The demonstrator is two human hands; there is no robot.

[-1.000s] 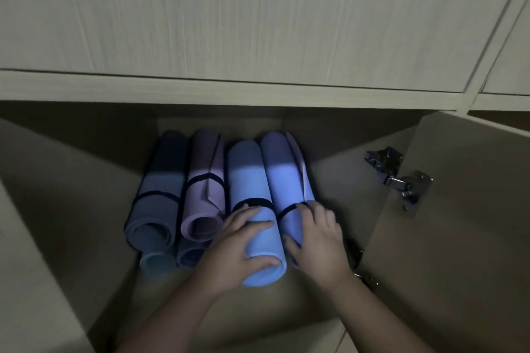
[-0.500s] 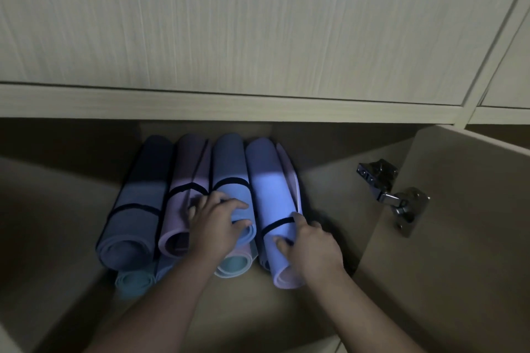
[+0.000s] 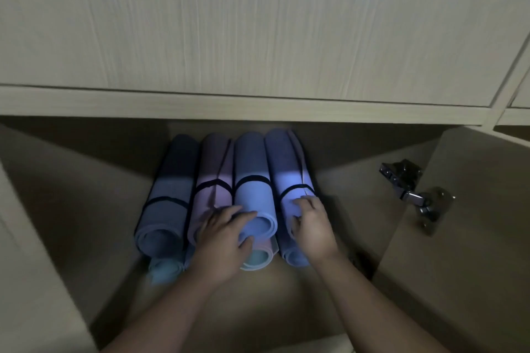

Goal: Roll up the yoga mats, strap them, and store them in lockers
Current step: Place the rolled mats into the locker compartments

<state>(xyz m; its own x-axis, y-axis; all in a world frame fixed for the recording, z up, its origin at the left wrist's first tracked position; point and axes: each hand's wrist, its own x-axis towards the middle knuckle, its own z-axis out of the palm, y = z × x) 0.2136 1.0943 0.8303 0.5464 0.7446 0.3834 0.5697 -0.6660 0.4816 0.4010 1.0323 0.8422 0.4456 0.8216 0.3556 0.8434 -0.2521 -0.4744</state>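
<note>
Pushed deeper: blue mat (image 3: 253,203), left hand (image 3: 222,238) grip clamped | right hand (image 3: 312,226) clamped on lilac mat (image 3: 289,180) | hinge (image 3: 413,192) right

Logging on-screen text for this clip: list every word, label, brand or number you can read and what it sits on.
None readable: the rolled mats, their black straps, the locker door, its hinge and the upper cabinet panel show no print. The dim light could hide small marks.

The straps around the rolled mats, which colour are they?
Black straps, seen best in the head view.
</note>
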